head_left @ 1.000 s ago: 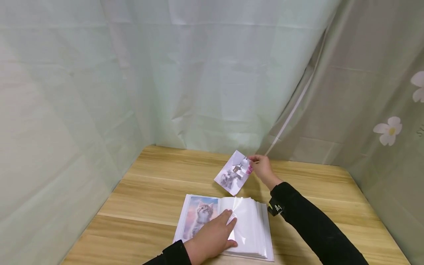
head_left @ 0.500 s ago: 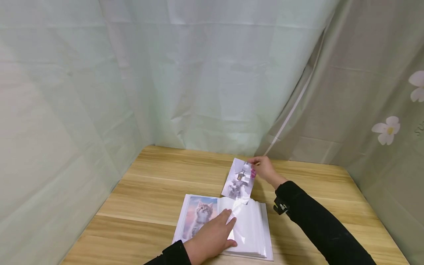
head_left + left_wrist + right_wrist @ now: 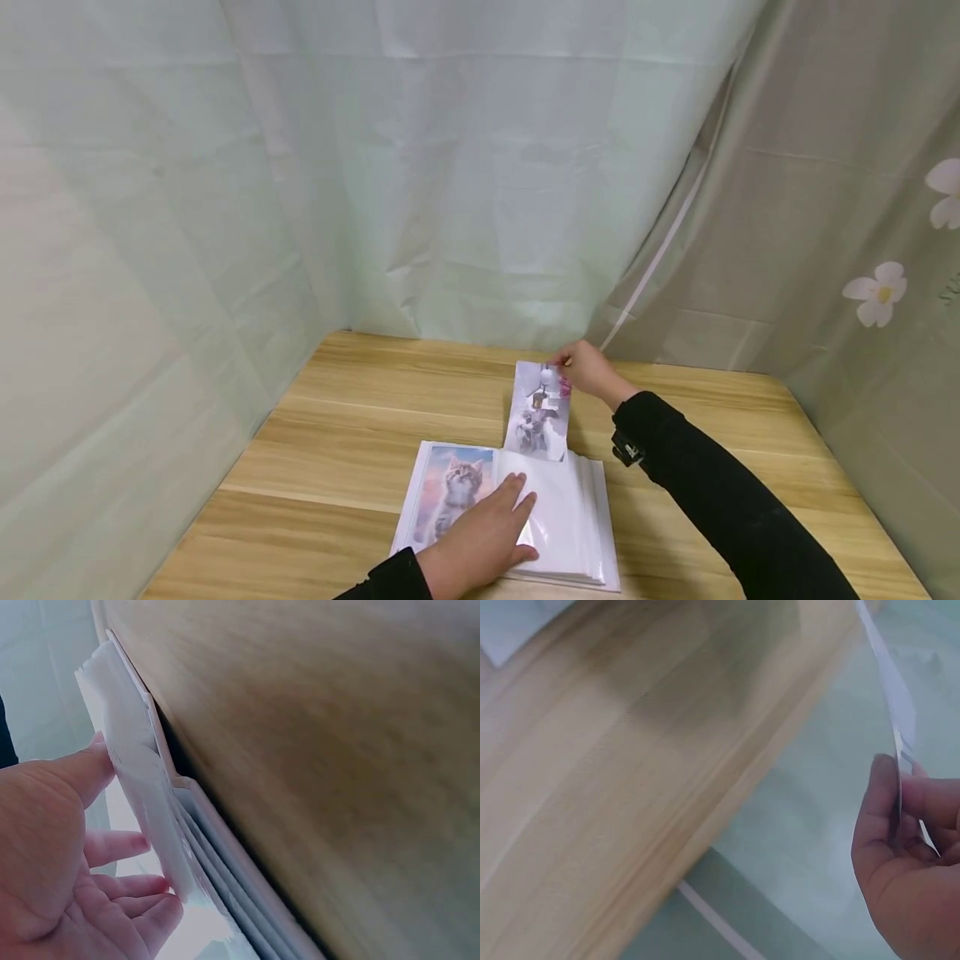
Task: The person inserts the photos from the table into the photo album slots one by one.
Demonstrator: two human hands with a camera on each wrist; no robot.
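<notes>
An open photo album (image 3: 558,517) lies at the near side of the table, with a kitten picture (image 3: 450,487) in its left page and a blank glossy sleeve on the right. My left hand (image 3: 480,533) rests across the middle of the album, fingers spread and pressing the pages; in the left wrist view its thumb and fingers (image 3: 142,892) touch the page stack. My right hand (image 3: 588,368) pinches the top right corner of a pale photo card (image 3: 538,412) with a grey animal and pink flowers. The card's lower edge meets the top of the right sleeve.
The wooden table (image 3: 315,433) extends around the album. Pale curtains (image 3: 480,183) hang along its far and left sides. A curtain with white flowers (image 3: 876,293) hangs on the right.
My right hand has turned the photo card from a slant to nearly upright and brought its lower edge to the top of the album's right sleeve. My left hand stays in place.
</notes>
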